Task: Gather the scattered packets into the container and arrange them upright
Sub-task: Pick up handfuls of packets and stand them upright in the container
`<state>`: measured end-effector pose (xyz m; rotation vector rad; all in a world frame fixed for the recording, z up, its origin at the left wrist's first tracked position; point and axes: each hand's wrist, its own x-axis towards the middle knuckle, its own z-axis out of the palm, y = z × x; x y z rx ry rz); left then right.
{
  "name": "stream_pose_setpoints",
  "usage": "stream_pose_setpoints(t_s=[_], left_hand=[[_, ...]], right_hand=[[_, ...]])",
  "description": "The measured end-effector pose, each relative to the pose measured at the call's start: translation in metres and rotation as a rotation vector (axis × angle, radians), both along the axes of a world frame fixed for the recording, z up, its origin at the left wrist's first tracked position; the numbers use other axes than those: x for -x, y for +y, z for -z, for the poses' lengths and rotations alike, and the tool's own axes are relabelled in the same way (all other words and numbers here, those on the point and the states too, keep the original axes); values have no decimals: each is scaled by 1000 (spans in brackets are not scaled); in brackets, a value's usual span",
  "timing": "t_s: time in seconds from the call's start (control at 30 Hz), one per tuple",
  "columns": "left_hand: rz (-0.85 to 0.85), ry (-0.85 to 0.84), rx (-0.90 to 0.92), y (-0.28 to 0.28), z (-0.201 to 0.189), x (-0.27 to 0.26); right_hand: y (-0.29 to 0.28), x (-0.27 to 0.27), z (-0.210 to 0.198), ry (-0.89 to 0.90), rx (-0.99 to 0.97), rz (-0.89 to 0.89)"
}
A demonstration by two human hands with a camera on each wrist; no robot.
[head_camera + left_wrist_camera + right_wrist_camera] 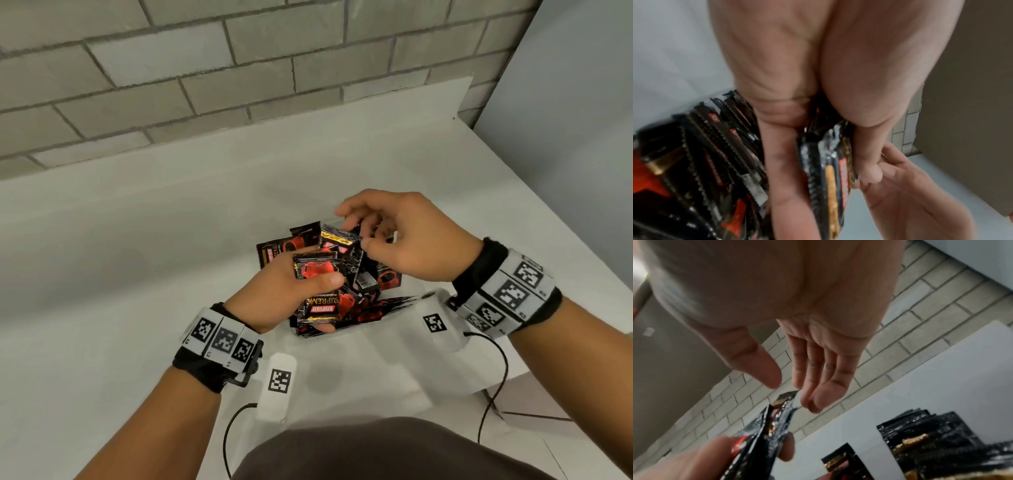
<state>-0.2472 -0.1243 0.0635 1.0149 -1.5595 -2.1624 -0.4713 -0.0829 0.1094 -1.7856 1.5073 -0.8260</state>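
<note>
Several packets [317, 270] sit clamped in my left hand [274, 294], thumb over the stack, above the clear container [394, 305] where more packets lean. Gathering step, I judge; next, square the stack and drop it in upright. My right hand [404, 236] has loosely bent fingers touching one packet's top edge; a pinch I can't confirm.

The packets [320, 270] are seen to be of glossy, crinkled foil-like film with serrated edges, printed black, red and gold. The worktop [137, 240] is finished in smooth matt white. The wall [171, 68] behind is faced with rough, matt grey brick. The wristbands [219, 339] appear to be of black cloth.
</note>
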Motion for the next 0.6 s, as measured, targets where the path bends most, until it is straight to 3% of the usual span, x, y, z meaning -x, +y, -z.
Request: stream_pose_setpoints(t_s=[0.17, 0.4, 0.6], left_hand=[[29, 4, -21, 1, -3, 1], [-180, 40, -96, -5, -2, -8], [-259, 106, -125, -5, -5, -8]], right_hand=[[-4, -1, 2, -15, -114, 52], [-4, 15, 10, -196, -169, 245], [4, 9, 8, -191, -199, 145]])
